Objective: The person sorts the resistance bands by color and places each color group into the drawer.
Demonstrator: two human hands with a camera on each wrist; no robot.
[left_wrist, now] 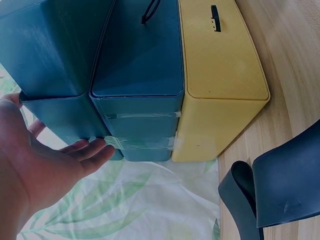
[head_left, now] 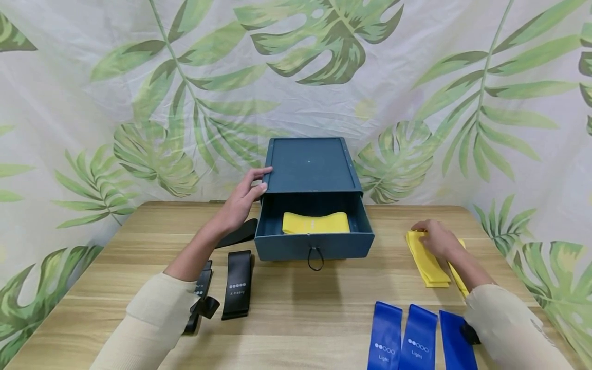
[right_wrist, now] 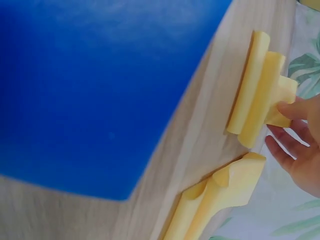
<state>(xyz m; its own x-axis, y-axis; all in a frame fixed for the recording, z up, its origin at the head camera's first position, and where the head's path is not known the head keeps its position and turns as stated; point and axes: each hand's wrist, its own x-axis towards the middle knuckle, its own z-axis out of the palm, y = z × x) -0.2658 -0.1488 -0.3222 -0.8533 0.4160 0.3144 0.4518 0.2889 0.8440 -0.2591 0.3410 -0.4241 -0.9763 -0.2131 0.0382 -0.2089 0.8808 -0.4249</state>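
My left hand rests against the left side of a dark blue drawer box, fingers fairly straight. Its drawer, with a black loop pull, is out, and a yellow resistance band lies inside. At the right of the table my right hand pinches the far end of a folded yellow resistance band; in the right wrist view the thumb lies over the band. Another yellow band lies beside it, partly behind the forearm in the head view.
Several black bands, one marked X. Heavy, lie left of the box. Blue bands marked Light lie at the front right. In the left wrist view, the drawer box stands stacked on another blue unit and a yellow unit. Leaf-patterned cloth hangs behind.
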